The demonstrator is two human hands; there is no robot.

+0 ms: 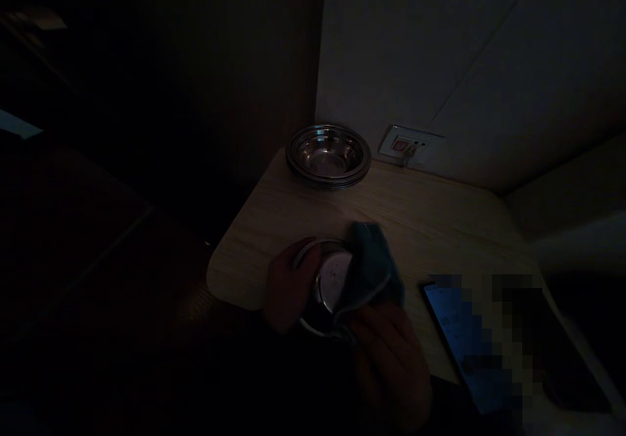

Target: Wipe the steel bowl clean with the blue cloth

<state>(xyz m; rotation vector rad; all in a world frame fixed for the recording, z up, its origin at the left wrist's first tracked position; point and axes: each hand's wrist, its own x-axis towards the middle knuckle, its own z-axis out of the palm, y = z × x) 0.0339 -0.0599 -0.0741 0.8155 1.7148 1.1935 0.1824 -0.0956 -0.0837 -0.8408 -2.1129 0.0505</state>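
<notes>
My left hand [289, 287] grips the left rim of a shiny metal bowl [333, 273], its underside apparently facing up, over the front of the wooden tabletop [420, 208]. In my right hand [391, 354] is a dark green cloth [374, 266], pressed against the right side of the bowl. The cloth covers part of the bowl, and the fingertips under it are hidden. Farther back on the tabletop sits a stack of similar metal bowls [328, 178], apart from both hands. The light is very dim.
A phone with a lit screen [457, 332] lies right of my right hand, beside a blurred-out patch and a dark object [567, 358]. On the pale wall [440, 51] behind is a socket plate [411, 146]. The tabletop's rounded left edge borders a dark floor.
</notes>
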